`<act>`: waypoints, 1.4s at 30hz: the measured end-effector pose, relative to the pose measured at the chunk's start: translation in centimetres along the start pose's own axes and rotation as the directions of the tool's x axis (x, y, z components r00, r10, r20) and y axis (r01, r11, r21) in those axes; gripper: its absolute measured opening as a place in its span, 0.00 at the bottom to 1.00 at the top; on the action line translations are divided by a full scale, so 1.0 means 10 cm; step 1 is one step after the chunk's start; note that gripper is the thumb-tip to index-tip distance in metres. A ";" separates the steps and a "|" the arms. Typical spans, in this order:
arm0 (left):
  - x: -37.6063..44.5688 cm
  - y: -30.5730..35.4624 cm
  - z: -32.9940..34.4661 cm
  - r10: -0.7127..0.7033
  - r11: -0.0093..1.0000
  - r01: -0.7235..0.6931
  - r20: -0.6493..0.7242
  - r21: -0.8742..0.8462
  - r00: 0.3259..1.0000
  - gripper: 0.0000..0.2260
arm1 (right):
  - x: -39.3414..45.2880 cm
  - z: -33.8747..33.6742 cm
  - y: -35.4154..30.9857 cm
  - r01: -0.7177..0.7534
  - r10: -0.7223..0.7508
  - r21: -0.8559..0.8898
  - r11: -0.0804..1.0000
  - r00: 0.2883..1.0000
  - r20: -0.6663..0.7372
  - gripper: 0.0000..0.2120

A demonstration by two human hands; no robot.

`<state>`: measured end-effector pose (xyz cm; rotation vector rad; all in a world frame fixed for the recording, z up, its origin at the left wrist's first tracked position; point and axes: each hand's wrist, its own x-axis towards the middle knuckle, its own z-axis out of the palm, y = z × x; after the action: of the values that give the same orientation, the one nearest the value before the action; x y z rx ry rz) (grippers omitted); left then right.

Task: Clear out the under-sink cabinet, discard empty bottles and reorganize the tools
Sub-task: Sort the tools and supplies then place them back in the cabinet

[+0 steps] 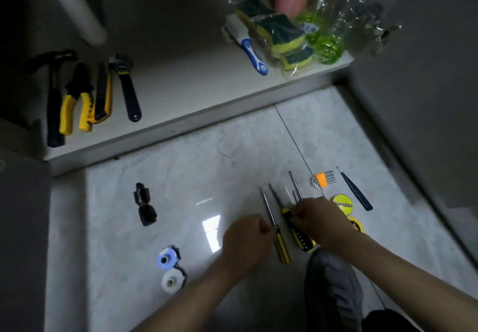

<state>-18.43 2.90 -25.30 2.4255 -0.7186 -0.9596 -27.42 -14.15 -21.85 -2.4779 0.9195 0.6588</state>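
Two bare hands reach over a marble tile floor [181, 166]; the left hand [245, 238], fingers curled, touches a yellow-black screwdriver [275, 230]; the right hand [319, 219] pinches a second screwdriver [297, 230] just beside it; hammer [53, 98], pliers [75, 98] and wrench [128, 88] lie on the cabinet shelf [181, 83] at its left edge.

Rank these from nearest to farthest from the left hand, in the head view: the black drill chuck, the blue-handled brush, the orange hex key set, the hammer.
From the left hand:
1. Orange hex key set, on the floor up and to the right.
2. Black drill chuck, on the floor to the left.
3. Blue-handled brush, on the cabinet shelf.
4. Hammer, far left of the shelf.
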 end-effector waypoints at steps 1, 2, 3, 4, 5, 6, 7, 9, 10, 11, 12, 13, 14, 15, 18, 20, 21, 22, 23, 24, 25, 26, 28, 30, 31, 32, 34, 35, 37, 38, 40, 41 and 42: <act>0.03 0.05 0.08 0.004 0.999 -0.004 0.006 0.034 1.000 0.15 | -0.01 0.06 0.00 0.016 -0.016 -0.017 1.000 1.000 -0.006 0.13; 0.07 0.10 0.13 0.008 0.998 -0.008 0.003 0.062 1.000 0.16 | -0.01 0.10 -0.01 0.029 -0.030 -0.038 0.999 0.999 -0.020 0.14; 0.11 0.14 0.16 0.008 0.996 -0.007 -0.003 0.084 1.000 0.16 | 0.00 0.13 -0.02 0.040 -0.042 -0.068 0.997 0.999 -0.029 0.15; 0.14 0.15 0.18 0.006 0.996 -0.006 -0.005 0.095 1.000 0.16 | 0.01 0.15 -0.03 0.054 -0.057 -0.091 0.994 0.998 -0.030 0.16; 0.17 0.16 0.19 0.005 0.996 -0.005 -0.001 0.094 1.000 0.15 | 0.03 0.17 -0.03 0.064 -0.068 -0.100 0.993 0.997 -0.030 0.16; 0.20 0.16 0.18 -0.003 0.996 0.002 0.009 0.090 1.000 0.15 | 0.04 0.17 -0.04 0.070 -0.073 -0.097 0.993 0.997 -0.027 0.16; 0.21 0.15 0.18 -0.019 0.996 0.017 0.024 0.087 1.000 0.14 | 0.06 0.16 -0.04 0.073 -0.076 -0.090 0.993 0.997 -0.022 0.16; 0.23 0.13 0.16 -0.053 0.997 0.050 0.046 0.062 0.998 0.13 | 0.08 0.13 -0.02 0.083 -0.086 -0.075 0.994 0.996 -0.027 0.16; 0.24 0.11 0.14 -0.062 0.998 0.061 0.048 0.034 0.997 0.12 | 0.08 0.12 -0.01 0.091 -0.093 -0.061 0.994 0.995 -0.034 0.16; 0.24 0.09 0.11 -0.065 0.998 0.065 0.045 0.003 0.997 0.12 | 0.09 0.10 -0.01 0.098 -0.100 -0.040 0.994 0.994 -0.038 0.17; 0.24 0.07 0.06 -0.064 0.998 0.065 0.035 -0.026 0.997 0.12 | 0.09 0.09 -0.02 0.106 -0.107 -0.015 0.994 0.994 -0.039 0.17; 0.25 0.04 0.00 -0.067 0.996 0.067 0.017 -0.050 0.998 0.11 | 0.09 0.06 -0.03 0.111 -0.110 0.007 0.994 0.993 -0.041 0.16; 0.26 0.02 -0.07 -0.077 0.995 0.076 -0.005 -0.071 0.997 0.11 | 0.10 0.04 -0.05 0.112 -0.111 0.025 0.993 0.993 -0.045 0.16; 0.27 -0.01 -0.15 -0.092 0.992 0.089 -0.031 -0.093 0.995 0.11 | 0.12 0.02 -0.08 0.111 -0.109 0.037 0.993 0.993 -0.054 0.15; 0.32 -0.06 -0.46 -0.138 0.975 0.115 -0.112 -0.192 0.984 0.11 | 0.20 -0.05 -0.18 0.098 -0.091 0.070 0.993 0.991 -0.098 0.14; 0.41 -0.07 -0.76 -0.149 0.968 0.107 -0.179 -0.228 0.972 0.10 | 0.28 -0.11 -0.27 0.103 -0.090 0.097 0.990 0.987 -0.131 0.14; 0.48 -0.08 -0.96 -0.147 0.967 0.094 -0.219 -0.235 0.965 0.10 | 0.31 -0.15 -0.34 0.114 -0.097 0.114 0.987 0.985 -0.145 0.15; 0.55 -0.08 -1.16 -0.137 0.970 0.075 -0.262 -0.232 0.955 0.10 | 0.35 -0.21 -0.41 0.130 -0.110 0.132 0.983 0.982 -0.151 0.14; 0.64 -0.07 -1.39 -0.119 0.975 0.052 -0.309 -0.217 0.943 0.10 | 0.39 -0.27 -0.49 0.155 -0.130 0.161 0.975 0.980 -0.154 0.14; 0.74 -0.06 -1.62 -0.097 0.981 0.029 -0.357 -0.192 0.929 0.11 | 0.44 -0.33 -0.57 0.184 -0.154 0.203 0.962 0.976 -0.157 0.14; 0.83 -0.05 -1.86 -0.076 0.987 0.013 -0.396 -0.160 0.915 0.11 | 0.49 -0.41 -0.66 0.212 -0.174 0.251 0.944 0.971 -0.166 0.14; 0.93 -0.03 -2.08 -0.058 0.992 0.004 -0.425 -0.126 0.904 0.11 | 0.54 -0.49 -0.75 0.233 -0.185 0.294 0.927 0.966 -0.181 0.14; 1.12 -0.02 -2.53 -0.030 1.000 0.024 -0.466 -0.019 0.884 0.13 | 0.65 -0.65 -0.96 0.271 -0.197 0.347 0.898 0.952 -0.234 0.12; 1.30 -0.08 -2.92 -0.022 0.979 0.120 -0.499 0.165 0.866 0.15 | 0.76 -0.80 -1.17 0.302 -0.200 0.368 0.880 0.936 -0.290 0.11; 1.38 -0.13 -3.07 -0.035 0.956 0.175 -0.500 0.237 0.865 0.15 | 0.81 -0.87 -1.27 0.319 -0.204 0.376 0.870 0.927 -0.314 0.11; 1.44 -0.20 -3.19 -0.052 0.935 0.213 -0.486 0.283 0.872 0.15 | 0.87 -0.94 -1.37 0.337 -0.212 0.383 0.860 0.919 -0.333 0.11; 1.52 -0.32 -3.30 -0.097 0.907 0.265 -0.450 0.328 0.888 0.16 | 0.96 -1.08 -1.57 0.369 -0.234 0.383 0.846 0.905 -0.355 0.11; 1.54 -0.37 -3.32 -0.111 0.899 0.281 -0.445 0.336 0.888 0.16 | 1.01 -1.14 -1.67 0.382 -0.244 0.380 0.842 0.899 -0.364 0.11; 1.59 -0.44 -3.30 -0.102 0.895 0.281 -0.456 0.346 0.884 0.17 | 1.12 -1.26 -1.86 0.394 -0.252 0.362 0.845 0.889 -0.381 0.12; 1.60 -0.46 -3.29 -0.091 0.897 0.275 -0.463 0.347 0.882 0.16 | 1.18 -1.32 -1.96 0.395 -0.253 0.342 0.853 0.885 -0.390 0.13; 1.61 -0.49 -3.27 -0.076 0.903 0.264 -0.478 0.340 0.875 0.16 | 1.32 -1.41 -2.18 0.395 -0.261 0.299 0.869 0.878 -0.401 0.13; 1.61 -0.51 -3.26 -0.071 0.907 0.260 -0.487 0.332 0.870 0.16 | 1.40 -1.45 -2.30 0.393 -0.267 0.274 0.878 0.876 -0.401 0.14; 1.62 -0.53 -3.25 -0.067 0.910 0.258 -0.498 0.324 0.865 0.16 | 1.48 -1.47 -2.41 0.389 -0.274 0.242 0.889 0.875 -0.399 0.14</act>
<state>16.69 3.71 -14.58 2.9419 -0.5542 -0.2436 3.20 -12.39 -13.17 -2.4074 0.6198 -0.0602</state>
